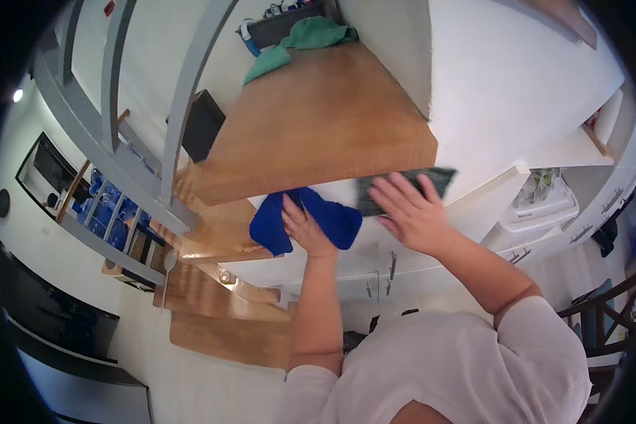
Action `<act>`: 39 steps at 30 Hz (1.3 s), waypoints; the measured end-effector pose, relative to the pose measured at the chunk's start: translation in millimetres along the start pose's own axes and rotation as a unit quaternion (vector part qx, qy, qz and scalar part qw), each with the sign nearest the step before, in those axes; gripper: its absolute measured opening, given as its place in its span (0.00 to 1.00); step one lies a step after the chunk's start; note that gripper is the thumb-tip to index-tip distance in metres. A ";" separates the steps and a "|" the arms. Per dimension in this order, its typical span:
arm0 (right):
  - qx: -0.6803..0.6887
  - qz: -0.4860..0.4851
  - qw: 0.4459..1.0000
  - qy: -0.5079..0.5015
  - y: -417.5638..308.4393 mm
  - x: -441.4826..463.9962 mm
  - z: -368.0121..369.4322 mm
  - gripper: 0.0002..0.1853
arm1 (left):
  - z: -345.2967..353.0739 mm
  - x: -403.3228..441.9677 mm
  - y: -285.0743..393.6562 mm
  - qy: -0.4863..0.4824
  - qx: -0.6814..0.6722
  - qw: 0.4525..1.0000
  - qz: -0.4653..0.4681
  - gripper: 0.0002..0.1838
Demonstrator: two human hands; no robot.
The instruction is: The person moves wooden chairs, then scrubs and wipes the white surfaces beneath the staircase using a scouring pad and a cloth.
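My left hand [305,225] is closed on a bright blue cloth [267,225], which bunches out on both sides of the fingers just under the front edge of a wooden stair step [325,116]. To its right, my right hand [408,208] lies with fingers stretched over a dark green cloth [438,182], pressing it to the white surface below the same step. Part of that cloth is hidden under the palm and looks slightly blurred. Two lighter green cloths, one flat [267,65] and one crumpled [319,33], rest at the step's far end.
A grey metal railing [113,78] runs along the left. Lower wooden steps [226,230] descend beneath. White cabinets [473,226] curve to the right, with a white lidded bin [537,212] in an opening. Blue water bottles [109,212] stand beyond the railing; a dark chair [608,318] is lower right.
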State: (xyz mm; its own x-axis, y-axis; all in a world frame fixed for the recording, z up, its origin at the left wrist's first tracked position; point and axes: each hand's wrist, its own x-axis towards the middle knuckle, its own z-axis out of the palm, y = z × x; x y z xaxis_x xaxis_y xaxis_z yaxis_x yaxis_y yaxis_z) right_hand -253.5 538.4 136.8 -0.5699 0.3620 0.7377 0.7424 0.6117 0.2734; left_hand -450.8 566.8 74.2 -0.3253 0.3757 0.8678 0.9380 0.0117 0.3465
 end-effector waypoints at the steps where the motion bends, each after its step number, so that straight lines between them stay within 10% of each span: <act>1: -0.024 0.008 1.000 -0.001 7.7 -20.3 4.0 0.29 | -0.1 0.6 -2.6 -0.007 0.005 1.000 0.003 0.31; 9: 0.115 -0.091 0.989 0.013 -32.6 59.7 13.2 0.30 | 4.0 -1.5 -6.5 -0.010 0.028 0.999 0.042 0.34; 11: 0.033 -0.168 0.985 -0.025 -14.6 62.7 -0.5 0.28 | 5.0 0.4 -9.9 -0.060 -0.004 0.997 -0.041 0.29; 13: 0.198 -0.038 0.975 -0.097 14.7 33.7 -5.0 0.27 | -21.4 11.7 5.8 -0.069 -0.175 0.969 -0.163 0.27; 17: -0.074 -0.022 0.997 0.021 87.6 -21.1 -30.3 0.29 | -39.8 22.4 -5.1 -0.015 0.137 0.986 0.094 0.27; 23: -0.116 0.125 0.980 0.107 109.1 -47.3 -46.2 0.28 | 14.5 14.3 21.0 0.049 0.191 0.980 0.033 0.31; 24: -0.113 0.137 0.977 0.118 105.6 -45.6 -46.3 0.28 | 21.1 10.2 51.3 -0.078 0.478 0.875 0.007 0.25; 25: -0.108 0.140 0.974 0.144 105.5 -46.4 -45.1 0.27 | 20.5 1.0 81.6 0.026 0.128 0.990 0.048 0.22; 27: -0.089 0.145 0.966 0.194 104.5 -47.5 -38.8 0.25 | -24.6 -3.3 143.7 -0.307 0.084 0.940 0.122 0.27; 32: -0.070 -0.022 0.979 0.191 136.9 -49.3 -34.9 0.22 | 10.6 -12.0 122.2 -0.240 -0.210 0.905 0.281 0.33; 33: -0.079 -0.011 0.982 0.173 136.8 -46.5 -35.8 0.22 | -1.6 8.5 97.3 -0.346 -0.230 0.869 0.270 0.33; 37: -0.078 0.048 0.990 0.106 123.0 -49.5 -35.5 0.26 | -5.2 16.5 -26.7 0.039 0.017 0.983 0.177 0.35; 39: -0.055 0.073 0.994 0.059 100.8 -46.2 -25.4 0.27 | 3.9 12.5 -54.7 0.032 0.172 0.965 0.197 0.39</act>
State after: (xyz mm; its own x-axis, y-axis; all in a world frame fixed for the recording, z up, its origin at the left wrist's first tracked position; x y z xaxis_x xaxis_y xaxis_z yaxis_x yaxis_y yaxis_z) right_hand -143.4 565.5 146.0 -0.4137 0.3523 0.8395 0.8518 0.4754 0.2203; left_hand -505.7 574.4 64.8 0.0686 0.3551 0.9323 0.9712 0.1901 -0.1439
